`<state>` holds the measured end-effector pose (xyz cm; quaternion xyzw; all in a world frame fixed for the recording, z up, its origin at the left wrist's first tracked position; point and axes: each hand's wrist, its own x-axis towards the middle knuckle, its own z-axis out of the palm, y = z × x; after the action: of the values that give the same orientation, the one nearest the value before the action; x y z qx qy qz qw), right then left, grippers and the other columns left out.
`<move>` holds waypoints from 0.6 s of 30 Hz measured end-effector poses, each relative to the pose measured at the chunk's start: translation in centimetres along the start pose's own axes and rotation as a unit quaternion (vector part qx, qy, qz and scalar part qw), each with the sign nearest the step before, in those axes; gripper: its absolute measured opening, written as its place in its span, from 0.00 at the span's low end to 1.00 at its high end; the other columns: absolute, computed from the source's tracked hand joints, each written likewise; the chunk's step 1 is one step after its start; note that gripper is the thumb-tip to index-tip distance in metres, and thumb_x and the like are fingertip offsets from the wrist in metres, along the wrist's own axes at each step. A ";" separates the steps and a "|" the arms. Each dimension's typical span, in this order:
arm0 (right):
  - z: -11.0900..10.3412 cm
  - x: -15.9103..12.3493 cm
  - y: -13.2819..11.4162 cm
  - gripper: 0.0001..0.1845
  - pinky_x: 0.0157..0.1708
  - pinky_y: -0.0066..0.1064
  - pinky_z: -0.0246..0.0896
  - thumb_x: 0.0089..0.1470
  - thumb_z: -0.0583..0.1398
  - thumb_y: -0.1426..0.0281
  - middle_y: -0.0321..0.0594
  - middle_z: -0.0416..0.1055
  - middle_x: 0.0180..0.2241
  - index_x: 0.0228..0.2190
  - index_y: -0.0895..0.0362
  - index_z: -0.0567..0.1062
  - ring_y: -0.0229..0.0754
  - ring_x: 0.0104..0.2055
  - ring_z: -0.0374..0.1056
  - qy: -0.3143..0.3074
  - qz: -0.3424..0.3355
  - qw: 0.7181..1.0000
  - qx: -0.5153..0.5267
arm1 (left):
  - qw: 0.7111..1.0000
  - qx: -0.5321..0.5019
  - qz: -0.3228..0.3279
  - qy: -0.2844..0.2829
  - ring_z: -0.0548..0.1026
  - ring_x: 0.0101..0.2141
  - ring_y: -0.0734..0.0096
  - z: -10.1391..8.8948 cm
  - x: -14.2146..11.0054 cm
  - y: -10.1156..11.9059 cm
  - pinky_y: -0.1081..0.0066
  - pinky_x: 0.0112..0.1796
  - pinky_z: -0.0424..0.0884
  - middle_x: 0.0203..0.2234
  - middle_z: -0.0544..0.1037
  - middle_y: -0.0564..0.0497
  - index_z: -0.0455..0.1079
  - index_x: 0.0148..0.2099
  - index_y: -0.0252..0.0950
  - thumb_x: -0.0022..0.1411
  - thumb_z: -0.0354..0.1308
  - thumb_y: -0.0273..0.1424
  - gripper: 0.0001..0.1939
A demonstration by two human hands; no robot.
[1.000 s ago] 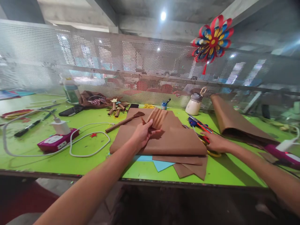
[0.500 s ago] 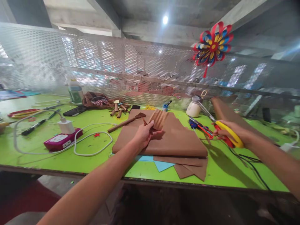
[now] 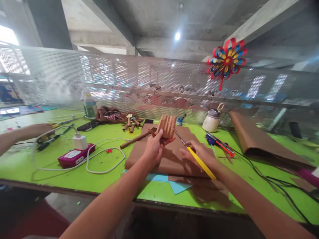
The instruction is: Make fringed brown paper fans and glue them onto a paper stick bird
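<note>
My left hand [image 3: 155,146] grips a striped brown paper piece [image 3: 166,126], which looks slit into strips, between thumb and fingers. A few thin brown scraps stick out by the fingers. Yellow-handled scissors [image 3: 199,161] are in my right hand [image 3: 199,151], their blades reaching the right side of the striped piece. Whether the blades touch it I cannot tell. Below both hands lies a stack of brown paper [image 3: 144,159], with light blue paper [image 3: 178,187] poking out at its front. A rolled brown paper stick [image 3: 134,139] rests against the stack's left side.
Another person's hand [image 3: 41,131] is at the left by a brush. Nearby are a purple power strip [image 3: 74,156] with a white cable, and a phone [image 3: 88,125]. At the right stand a cream flask [image 3: 211,120], a red-handled cutter [image 3: 221,144], large folded brown paper [image 3: 264,139] and black cables.
My right hand has brought the scissors leftward from the table's right side to the striped paper. My left hand still holds the paper. The other person's hand has come further into view.
</note>
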<state>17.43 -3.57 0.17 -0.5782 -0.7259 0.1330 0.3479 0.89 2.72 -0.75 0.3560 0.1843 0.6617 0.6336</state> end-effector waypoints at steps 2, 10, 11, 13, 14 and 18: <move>0.6 0.0 0.0 0.21 0.25 0.30 0.60 0.47 0.56 0.55 0.37 0.72 0.27 0.38 0.56 0.68 0.41 0.26 0.67 -0.004 -0.023 1.000 -0.010 | 1.000 0.003 0.010 0.001 0.76 0.28 0.67 0.2 -0.1 0.0 0.57 0.39 0.73 0.26 0.77 0.46 0.69 0.36 0.27 0.54 0.59 0.31 0.10; 0.9 -0.3 -0.5 0.23 0.22 0.27 0.59 0.51 0.51 0.51 0.39 0.72 0.25 0.38 0.56 0.68 0.41 0.25 0.68 0.002 -0.041 0.999 -0.016 | 0.999 0.023 -0.001 -0.028 0.77 0.31 0.63 0.6 -0.4 0.2 0.59 0.38 0.74 0.24 0.77 0.45 0.69 0.35 0.27 0.55 0.58 0.29 0.08; 0.8 -0.4 -0.4 0.23 0.22 0.27 0.58 0.51 0.50 0.51 0.39 0.72 0.25 0.39 0.56 0.68 0.41 0.25 0.68 0.002 -0.044 0.999 -0.012 | 0.999 0.028 -0.005 -0.028 0.77 0.32 0.62 0.6 -0.4 0.3 0.59 0.38 0.74 0.23 0.77 0.44 0.70 0.35 0.27 0.55 0.58 0.29 0.09; 0.8 -0.4 -0.2 0.22 0.22 0.26 0.58 0.52 0.50 0.52 0.38 0.73 0.25 0.40 0.55 0.68 0.41 0.25 0.68 0.008 -0.047 0.999 -0.018 | 0.999 0.036 -0.010 -0.029 0.77 0.32 0.61 0.7 -0.5 0.4 0.58 0.38 0.74 0.23 0.77 0.44 0.70 0.35 0.27 0.55 0.57 0.30 0.09; 0.8 -0.5 -0.1 0.22 0.21 0.26 0.57 0.52 0.51 0.52 0.38 0.73 0.26 0.40 0.55 0.68 0.41 0.25 0.68 0.010 -0.047 0.998 -0.027 | 0.999 0.038 -0.011 -0.030 0.77 0.31 0.61 0.8 -0.6 0.4 0.58 0.37 0.74 0.23 0.77 0.44 0.70 0.34 0.27 0.55 0.57 0.30 0.09; 0.5 -0.7 -0.1 0.22 0.21 0.27 0.57 0.52 0.51 0.52 0.39 0.73 0.26 0.41 0.54 0.69 0.42 0.25 0.68 0.015 -0.050 0.997 -0.062 | 0.999 0.033 -0.008 -0.037 0.77 0.31 0.61 0.9 -0.7 0.5 0.59 0.37 0.74 0.24 0.77 0.44 0.70 0.34 0.26 0.56 0.56 0.29 0.08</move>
<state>17.08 -4.12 -0.38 -0.5635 -0.7552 0.0616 0.3291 1.14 1.80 0.07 0.3995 0.1849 0.6367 0.6331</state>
